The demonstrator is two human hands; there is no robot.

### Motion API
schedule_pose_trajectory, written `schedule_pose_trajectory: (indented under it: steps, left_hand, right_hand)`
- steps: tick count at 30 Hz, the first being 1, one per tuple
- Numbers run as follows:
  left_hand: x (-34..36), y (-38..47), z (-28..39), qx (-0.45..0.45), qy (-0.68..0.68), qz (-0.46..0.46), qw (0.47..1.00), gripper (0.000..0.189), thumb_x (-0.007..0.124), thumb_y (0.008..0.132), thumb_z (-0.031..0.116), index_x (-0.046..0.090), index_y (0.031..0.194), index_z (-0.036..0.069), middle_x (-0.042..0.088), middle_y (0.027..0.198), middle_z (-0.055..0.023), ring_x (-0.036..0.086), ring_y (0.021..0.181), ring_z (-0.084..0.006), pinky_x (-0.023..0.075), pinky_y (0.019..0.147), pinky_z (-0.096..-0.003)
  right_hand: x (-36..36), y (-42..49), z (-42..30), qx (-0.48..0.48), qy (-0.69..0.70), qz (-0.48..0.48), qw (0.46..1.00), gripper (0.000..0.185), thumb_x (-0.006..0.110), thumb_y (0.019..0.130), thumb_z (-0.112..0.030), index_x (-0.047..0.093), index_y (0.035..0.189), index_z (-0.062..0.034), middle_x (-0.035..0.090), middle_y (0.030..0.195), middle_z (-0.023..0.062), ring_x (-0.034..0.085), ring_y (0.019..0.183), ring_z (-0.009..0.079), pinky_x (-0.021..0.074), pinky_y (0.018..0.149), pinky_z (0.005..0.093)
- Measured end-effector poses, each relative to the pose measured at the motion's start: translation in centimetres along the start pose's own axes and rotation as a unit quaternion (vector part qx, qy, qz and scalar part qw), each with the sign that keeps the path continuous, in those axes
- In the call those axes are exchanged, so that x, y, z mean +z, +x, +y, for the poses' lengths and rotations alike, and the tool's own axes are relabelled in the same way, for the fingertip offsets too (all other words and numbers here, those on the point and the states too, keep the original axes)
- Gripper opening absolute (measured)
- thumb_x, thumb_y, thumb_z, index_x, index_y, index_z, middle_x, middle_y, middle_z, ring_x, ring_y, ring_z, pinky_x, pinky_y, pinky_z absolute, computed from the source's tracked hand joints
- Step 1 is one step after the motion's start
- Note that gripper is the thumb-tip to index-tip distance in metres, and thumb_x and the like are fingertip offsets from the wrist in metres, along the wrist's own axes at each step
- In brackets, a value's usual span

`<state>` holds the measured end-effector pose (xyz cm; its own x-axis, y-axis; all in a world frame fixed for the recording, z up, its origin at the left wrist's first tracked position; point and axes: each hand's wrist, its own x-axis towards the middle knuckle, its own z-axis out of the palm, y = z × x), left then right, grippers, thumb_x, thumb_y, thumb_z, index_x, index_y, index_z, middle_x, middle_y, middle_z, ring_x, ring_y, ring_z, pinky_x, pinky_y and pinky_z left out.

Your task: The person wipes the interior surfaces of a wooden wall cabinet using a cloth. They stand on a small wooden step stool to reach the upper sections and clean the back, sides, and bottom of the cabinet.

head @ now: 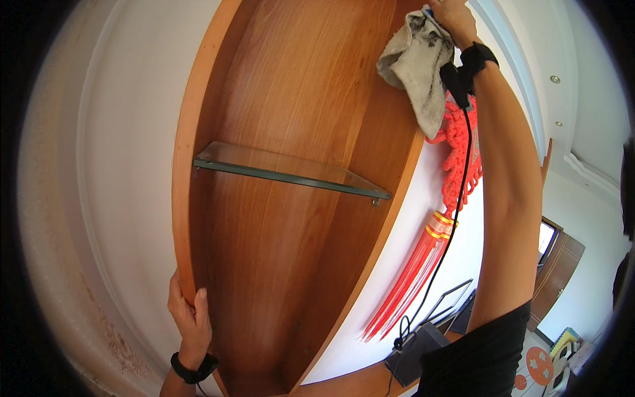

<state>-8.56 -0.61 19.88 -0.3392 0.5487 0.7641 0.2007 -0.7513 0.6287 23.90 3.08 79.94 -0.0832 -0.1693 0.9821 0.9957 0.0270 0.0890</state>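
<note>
A tall wooden wall niche [278, 238] fills the middle of the view, with a glass shelf [292, 171] across it on small metal supports. My left hand [191, 310] grips the left edge of its wooden frame [183, 164], low down, thumb on the inner side. At the top right, my right hand [455, 20] is raised and holds a stained grey cloth [421, 74] that hangs down over the niche's right side. The fingertips of that hand are partly cut off by the upper border. Both wrists wear black bands with cables.
Right of the niche hangs a red knotted ornament [459, 154] with a long red tassel [409, 283]. A black cable [466, 149] dangles from my right wrist past it. Dark boxes [421, 350] lie on a wooden surface below. A brown door [560, 273] is farther right.
</note>
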Motion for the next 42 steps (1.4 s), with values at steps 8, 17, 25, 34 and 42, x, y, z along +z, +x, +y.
schedule_pose_trajectory:
  steps: [8, 17, 25, 34, 42]
  left_hand:
    - [-0.3, -0.1, 0.6, -0.021, 0.029, -0.004, 0.999, 0.048, 0.055, 0.102, 0.012, 0.045, 0.144, -0.011, 0.065, 0.122, -0.0199, 0.063, 0.103, -0.0223, 0.0505, 0.092, -0.0341]
    - [-0.9, 0.0, 0.1, 0.001, 0.066, -0.007, 0.998, 0.049, 0.057, 0.101, 0.010, 0.045, 0.145, -0.009, 0.058, 0.138, -0.0246, 0.060, 0.122, -0.0334, 0.0471, 0.104, -0.0409]
    - [-1.1, -0.2, -1.3, 0.021, 0.112, -0.017, 0.993, 0.055, 0.057, 0.100, 0.014, 0.042, 0.148, -0.008, 0.053, 0.146, -0.0227, 0.057, 0.127, -0.0382, 0.0455, 0.106, -0.0449]
    - [-0.8, -0.3, -1.1, 0.027, 0.103, 0.010, 0.994, 0.056, 0.058, 0.097, 0.013, 0.043, 0.147, -0.008, 0.056, 0.143, -0.0228, 0.059, 0.123, -0.0379, 0.0466, 0.105, -0.0451]
    - [-1.5, -0.4, -1.2, 0.040, 0.150, 0.020, 0.988, 0.058, 0.058, 0.097, 0.023, 0.047, 0.144, -0.008, 0.058, 0.141, -0.0229, 0.060, 0.118, -0.0392, 0.0486, 0.099, -0.0449]
  right_hand:
    - [-2.2, -9.2, -1.4, 0.006, -0.035, -0.035, 0.999, 0.069, 0.067, 0.089, -0.046, 0.040, 0.123, 0.0085, 0.065, 0.112, 0.0334, 0.064, 0.105, 0.0524, 0.0525, 0.089, 0.0562]
    - [-6.4, -21.8, -3.8, -0.038, 0.016, -0.069, 0.997, 0.057, 0.068, 0.092, -0.030, 0.039, 0.122, 0.0080, 0.057, 0.112, 0.0355, 0.061, 0.097, 0.0533, 0.0516, 0.081, 0.0562]
    - [-9.7, -31.7, -5.3, 0.046, 0.151, -0.139, 0.978, 0.075, 0.067, 0.094, -0.027, 0.026, 0.141, 0.0134, 0.049, 0.127, 0.0377, 0.055, 0.112, 0.0548, 0.0468, 0.090, 0.0545]
    - [-6.4, -21.4, -2.3, -0.067, 0.023, -0.095, 0.993, 0.063, 0.059, 0.099, -0.042, 0.039, 0.131, 0.0086, 0.055, 0.123, 0.0348, 0.060, 0.104, 0.0530, 0.0509, 0.085, 0.0556]
    - [-6.8, -4.0, -7.3, -0.368, -0.253, 0.038, 0.894, 0.051, 0.065, 0.090, -0.031, 0.056, 0.131, -0.0034, 0.057, 0.129, 0.0227, 0.053, 0.120, 0.0402, 0.0488, 0.096, 0.0488]
